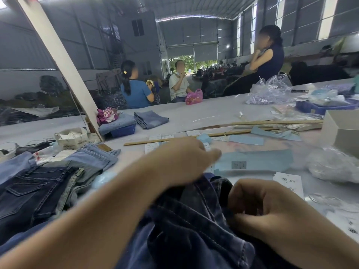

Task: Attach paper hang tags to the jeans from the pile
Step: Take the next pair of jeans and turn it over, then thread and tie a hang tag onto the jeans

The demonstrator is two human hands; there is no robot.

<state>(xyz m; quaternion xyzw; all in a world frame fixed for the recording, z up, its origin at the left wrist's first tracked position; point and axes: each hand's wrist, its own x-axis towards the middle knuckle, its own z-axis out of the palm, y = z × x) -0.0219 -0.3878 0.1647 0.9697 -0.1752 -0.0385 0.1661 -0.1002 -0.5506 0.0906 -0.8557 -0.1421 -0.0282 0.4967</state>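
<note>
At nine o'clock, a pile of folded jeans in dark navy and pale blue denim lies on the long pale grey work table. Just beyond the pile, toward ten o'clock, stands a small white printed fabric basket with paper slips inside, beside the foot of a slanted cream-coloured post. Behind it, a folded light-blue garment rests on a blue plastic bin, and another folded pair of faded jeans lies near it.

At the centre, the person's left hand reaches forward across the table, blurred; its fingers look extended, holding nothing visible, with the fingertips over small white paper hang tags laid in a row beside a thin wooden stick. Pale blue paper sheets lie flat just past the hand toward one o'clock.

At six o'clock, a crumpled pair of dark navy jeans is bunched in front of the person. The right hand, at five o'clock, has its fingers curled, gripping the denim at its edge.

At three o'clock lie white printed cards, crumpled clear plastic bags and a grey-white box. Three people sit beyond the table at twelve o'clock.
</note>
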